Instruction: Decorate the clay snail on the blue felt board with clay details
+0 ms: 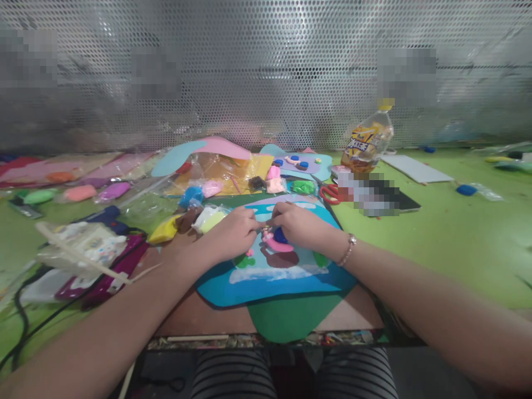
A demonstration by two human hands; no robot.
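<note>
Both of my hands meet over a blue felt picture lying on the green table. My left hand has its fingers curled into a pinch at a tiny piece I cannot make out. My right hand, with a bracelet at the wrist, is also closed, fingertips touching the left ones just above a pink and dark blue clay figure stuck on the felt. A brown clay patch lies below the figure.
Bags of coloured clay and foam sheets lie behind the felt. A yellow-capped bottle stands back right, red scissors near it. A purple tool and black cables lie at left. Perforated metal wall behind.
</note>
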